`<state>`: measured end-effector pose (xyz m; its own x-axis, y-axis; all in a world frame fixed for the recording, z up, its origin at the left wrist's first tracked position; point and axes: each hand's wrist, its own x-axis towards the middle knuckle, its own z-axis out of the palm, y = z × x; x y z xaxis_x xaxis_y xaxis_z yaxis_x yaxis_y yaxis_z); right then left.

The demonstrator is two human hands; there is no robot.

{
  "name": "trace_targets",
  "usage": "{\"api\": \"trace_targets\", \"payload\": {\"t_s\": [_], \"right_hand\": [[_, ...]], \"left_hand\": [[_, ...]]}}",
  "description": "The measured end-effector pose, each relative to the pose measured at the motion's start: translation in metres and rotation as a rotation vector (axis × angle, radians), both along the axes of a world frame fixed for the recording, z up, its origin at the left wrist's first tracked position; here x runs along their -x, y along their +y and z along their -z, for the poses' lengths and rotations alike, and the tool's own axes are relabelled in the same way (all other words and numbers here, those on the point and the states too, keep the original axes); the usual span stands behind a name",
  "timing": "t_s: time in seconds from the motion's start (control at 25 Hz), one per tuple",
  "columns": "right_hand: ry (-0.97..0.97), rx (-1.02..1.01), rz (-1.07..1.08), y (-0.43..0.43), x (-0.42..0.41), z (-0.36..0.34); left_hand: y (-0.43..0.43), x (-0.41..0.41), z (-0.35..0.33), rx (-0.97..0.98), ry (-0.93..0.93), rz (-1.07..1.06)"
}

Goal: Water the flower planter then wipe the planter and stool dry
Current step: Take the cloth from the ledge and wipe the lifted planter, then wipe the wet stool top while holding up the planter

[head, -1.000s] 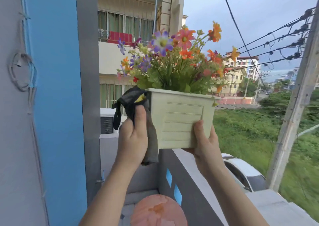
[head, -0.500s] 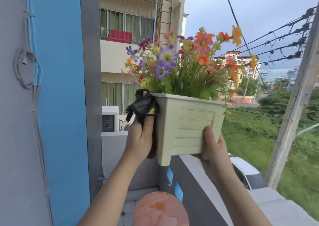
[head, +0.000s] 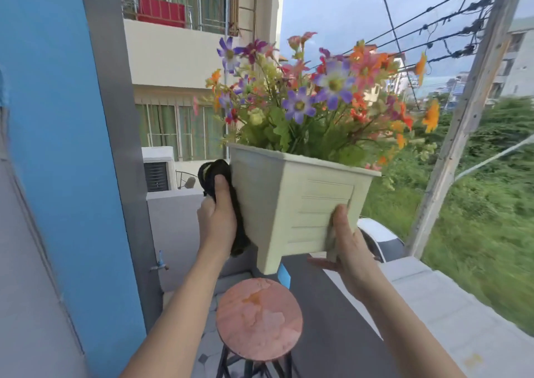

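A cream plastic planter (head: pixel 291 201) full of purple, orange and pink flowers (head: pixel 320 103) is held up in the air above the stool. My left hand (head: pixel 218 218) presses a black cloth (head: pixel 222 192) against the planter's left side. My right hand (head: pixel 345 250) grips the planter's lower right corner and foot. Directly below stands a round stool with a pink, stained seat (head: pixel 258 322) on dark metal legs.
A grey balcony wall (head: pixel 341 320) runs from the stool toward the lower right. A blue and grey pillar (head: pixel 86 146) rises at the left, with a tap (head: pixel 160 265) on the wall beside it. A white car (head: pixel 378 236) and a utility pole (head: pixel 462 117) lie beyond the wall.
The planter has come lower and to the right, turning so its left side faces me more. The view has tilted down, and more of the stool shows.
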<state>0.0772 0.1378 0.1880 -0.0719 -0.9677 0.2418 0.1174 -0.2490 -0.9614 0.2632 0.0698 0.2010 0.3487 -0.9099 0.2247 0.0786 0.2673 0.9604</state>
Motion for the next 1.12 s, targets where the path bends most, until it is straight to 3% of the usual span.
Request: {"api": "trace_targets", "payload": {"t_s": [0.16,0.44,0.68,1.12], "right_hand": [[-0.137,-0.039,0.044,-0.002,0.015,0.02],[-0.156,-0.002,0.233,-0.055,0.053,0.047],[-0.155,-0.005,0.329,-0.13,0.111,0.095],[-0.087,-0.099,0.427,-0.241,0.175,0.248]], "left_hand": [[-0.016,0.024,0.022,-0.112,0.001,0.072],[-0.08,0.08,0.055,-0.324,0.11,0.218],[-0.122,0.109,0.123,-0.623,0.47,0.333],[-0.164,0.113,0.263,-0.932,0.261,0.138]]}}
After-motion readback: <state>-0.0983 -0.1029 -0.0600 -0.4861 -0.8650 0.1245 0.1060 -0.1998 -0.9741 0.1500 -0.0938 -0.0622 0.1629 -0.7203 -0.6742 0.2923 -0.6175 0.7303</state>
